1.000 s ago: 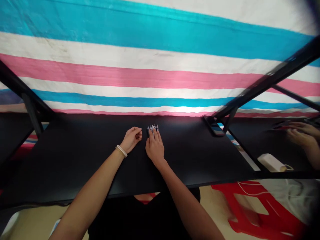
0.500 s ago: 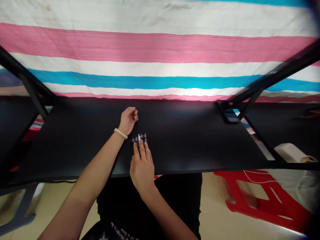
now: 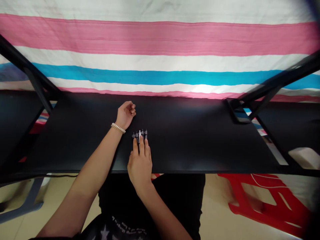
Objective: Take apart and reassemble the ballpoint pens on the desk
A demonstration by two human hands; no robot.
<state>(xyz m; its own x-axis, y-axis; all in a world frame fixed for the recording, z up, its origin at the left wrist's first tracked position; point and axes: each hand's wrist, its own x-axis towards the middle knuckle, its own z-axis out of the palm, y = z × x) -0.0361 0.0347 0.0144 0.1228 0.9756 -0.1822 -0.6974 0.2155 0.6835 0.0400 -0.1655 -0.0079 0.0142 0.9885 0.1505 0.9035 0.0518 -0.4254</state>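
Right grip (image 3: 140, 162): fingers extended, unclamped, laid upon a row of pens (image 3: 139, 133) on the bench (image 3: 190, 133). Left grip (image 3: 125, 113), farther left: fingers curled together.

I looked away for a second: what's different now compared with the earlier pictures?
The right hand and the row of pen-like items under its fingers have moved toward the person and somewhat left; the row now lies nearer the person than the left hand. Nothing was visibly let go. The left hand remains loosely curled, and the phone stays by the right post.
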